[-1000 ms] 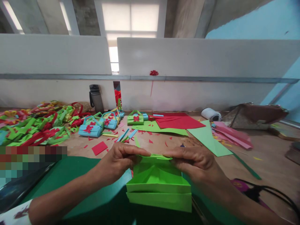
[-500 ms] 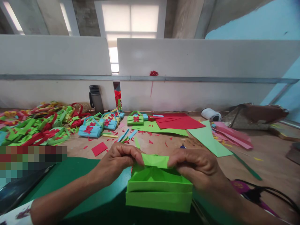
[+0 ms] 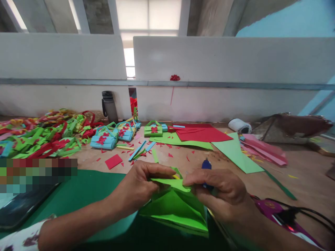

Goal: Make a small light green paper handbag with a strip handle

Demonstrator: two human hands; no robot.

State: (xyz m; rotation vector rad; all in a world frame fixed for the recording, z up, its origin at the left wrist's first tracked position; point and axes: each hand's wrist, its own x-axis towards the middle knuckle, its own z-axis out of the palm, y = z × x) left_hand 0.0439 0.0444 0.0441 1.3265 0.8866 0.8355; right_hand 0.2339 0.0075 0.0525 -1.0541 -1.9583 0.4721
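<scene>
Between my hands is a green folded-paper handbag (image 3: pixel 178 209), its inside showing and its body tilted over the green mat (image 3: pixel 86 188). My left hand (image 3: pixel 146 179) pinches the left end of its upper edge, fingers partly behind the paper. On the right end of that edge, my right hand (image 3: pixel 217 186) presses thumb and forefinger together. A yellow bit shows near the left fingertips; I cannot make out what it is. Behind my right hand a dark blue object (image 3: pixel 206 164) lies partly hidden.
Finished blue paper bags (image 3: pixel 104 140) and a green one (image 3: pixel 153 130) with red bows stand beyond. Coloured strips (image 3: pixel 49 139) pile up at left, near a bottle (image 3: pixel 109 108). Red sheets (image 3: pixel 206 132), a pale green sheet (image 3: pixel 240 157), a phone (image 3: pixel 26 205) and a purple device with cables (image 3: pixel 272 209) lie around.
The green paper handbag has tipped and turned, its front dropping lower and its right side swinging down. Both hands keep their pinch on its upper edge. The view has shifted slightly.
</scene>
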